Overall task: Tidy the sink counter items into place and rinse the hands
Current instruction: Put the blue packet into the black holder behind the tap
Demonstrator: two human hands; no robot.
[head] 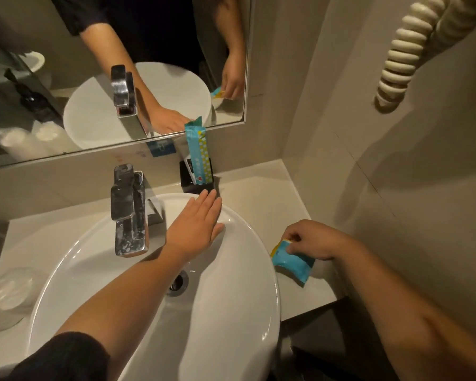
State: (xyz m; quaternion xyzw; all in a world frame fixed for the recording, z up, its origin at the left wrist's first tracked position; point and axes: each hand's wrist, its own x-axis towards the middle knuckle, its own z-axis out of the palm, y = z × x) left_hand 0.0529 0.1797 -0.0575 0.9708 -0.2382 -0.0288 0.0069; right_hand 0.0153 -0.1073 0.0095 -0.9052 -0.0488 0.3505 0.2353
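The white basin (231, 312) occupies the near centre of the counter (280, 199). At its right, the right hand (311, 240) pinches 1 blue sachet (293, 261) between its fingertips, low over the counter just beside the basin rim. The left hand (195, 224) lies flat and empty, fingers extended, on the far rim of the basin. The chrome faucet (128, 213) stands to its left. Farther back, 1 black holder (197, 178) contains a tall blue packet (197, 149), apparently leaning against the mirror (94, 78).
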